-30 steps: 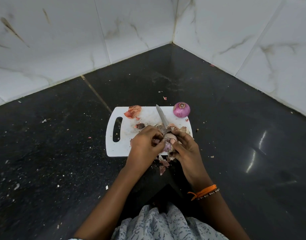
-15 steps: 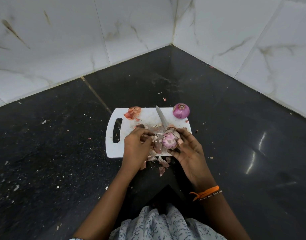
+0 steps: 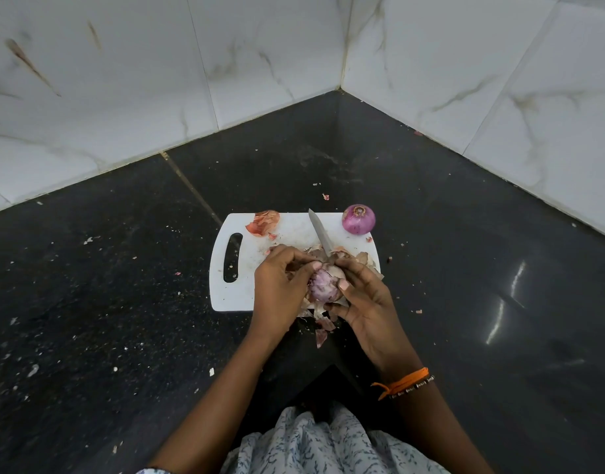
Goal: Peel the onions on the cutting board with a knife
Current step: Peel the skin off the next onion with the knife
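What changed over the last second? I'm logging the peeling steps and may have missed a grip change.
The left hand, drawn off to the left half a second ago, came back onto the onion; the right hand kept holding it. Knife, second onion and cutting board stayed put.

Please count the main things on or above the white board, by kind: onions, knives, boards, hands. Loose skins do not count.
Round purple onions: 2, one held, one at the board's far right corner
Steel-bladed knife: 1
White plastic cutting board: 1
Bare hands: 2, left, right
Total: 6
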Demonstrator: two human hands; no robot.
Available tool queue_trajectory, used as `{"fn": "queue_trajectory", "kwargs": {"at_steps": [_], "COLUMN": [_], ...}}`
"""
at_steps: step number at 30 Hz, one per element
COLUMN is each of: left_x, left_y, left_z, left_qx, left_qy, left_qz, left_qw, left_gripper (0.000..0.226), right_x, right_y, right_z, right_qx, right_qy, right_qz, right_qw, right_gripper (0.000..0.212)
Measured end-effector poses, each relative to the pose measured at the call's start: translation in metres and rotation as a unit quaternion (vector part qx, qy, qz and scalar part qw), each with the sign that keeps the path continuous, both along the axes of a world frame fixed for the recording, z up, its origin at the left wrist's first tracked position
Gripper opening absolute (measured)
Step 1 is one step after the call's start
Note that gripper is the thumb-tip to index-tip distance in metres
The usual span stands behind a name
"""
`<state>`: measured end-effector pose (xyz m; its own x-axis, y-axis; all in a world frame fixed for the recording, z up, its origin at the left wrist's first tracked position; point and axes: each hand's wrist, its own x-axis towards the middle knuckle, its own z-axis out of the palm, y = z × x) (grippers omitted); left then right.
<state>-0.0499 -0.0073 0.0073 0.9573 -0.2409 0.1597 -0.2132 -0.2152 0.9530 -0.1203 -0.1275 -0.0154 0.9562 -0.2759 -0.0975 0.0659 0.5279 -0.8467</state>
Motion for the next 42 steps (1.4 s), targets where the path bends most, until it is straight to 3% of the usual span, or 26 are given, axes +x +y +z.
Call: {"fn": "queue_trajectory", "kwargs": {"at_steps": [4, 9, 15, 19, 21, 25, 27, 31, 37, 39, 42], "left_x": [0.003, 0.009, 0.001, -0.003, -0.005, -0.003, -0.003, -0.003, -0.003, -0.002, -0.002], "left_y": [0.003, 0.008, 0.006, 0.000, -0.004, -0.006, -0.006, -0.005, -0.006, -0.005, -0.004], "left_z": [-0.005, -0.014, -0.005, -0.006, -0.007, -0.003, -0.001, -0.001, -0.006, -0.005, -0.007], "left_qx": [0.020, 0.075, -0.108, -0.054, -0.067, -0.210, -0.217, -0.247, -0.271, -0.244, -0.193], "left_qy": [-0.008, 0.019, 0.115, 0.126, 0.169, 0.302, 0.326, 0.344, 0.366, 0.358, 0.328], "left_qz": [0.024, 0.029, -0.054, -0.073, -0.052, -0.036, -0.034, -0.036, -0.016, -0.021, -0.029], "left_qw": [0.999, 0.997, 0.986, 0.988, 0.982, 0.929, 0.919, 0.905, 0.890, 0.901, 0.924], "left_gripper": [0.026, 0.021, 0.015, 0.043, 0.036, 0.009, 0.003, 0.021, 0.024, 0.015, 0.035], "right_x": [0.000, 0.001, 0.001, 0.002, 0.002, 0.002, 0.003, 0.003, 0.004, 0.004, 0.004], "right_y": [0.001, -0.002, 0.001, 0.002, 0.003, 0.002, 0.002, 0.001, 0.001, 0.002, 0.003], "right_z": [0.002, 0.006, 0.004, 0.004, 0.004, 0.004, 0.003, 0.000, -0.001, -0.002, -0.002], "right_qx": [0.043, 0.104, 0.126, 0.107, 0.102, 0.088, 0.088, 0.092, 0.089, 0.079, 0.069], "right_qy": [-0.005, -0.019, -0.005, 0.006, 0.008, 0.002, -0.003, -0.002, -0.010, -0.008, -0.007], "right_qz": [0.000, -0.010, -0.021, -0.021, -0.016, -0.013, -0.012, -0.017, -0.020, -0.023, -0.025], "right_qw": [0.999, 0.994, 0.992, 0.994, 0.995, 0.996, 0.996, 0.996, 0.996, 0.997, 0.997], "right_gripper": [0.031, 0.033, 0.032, 0.033, 0.034, 0.036, 0.036, 0.034, 0.033, 0.034, 0.034]}}
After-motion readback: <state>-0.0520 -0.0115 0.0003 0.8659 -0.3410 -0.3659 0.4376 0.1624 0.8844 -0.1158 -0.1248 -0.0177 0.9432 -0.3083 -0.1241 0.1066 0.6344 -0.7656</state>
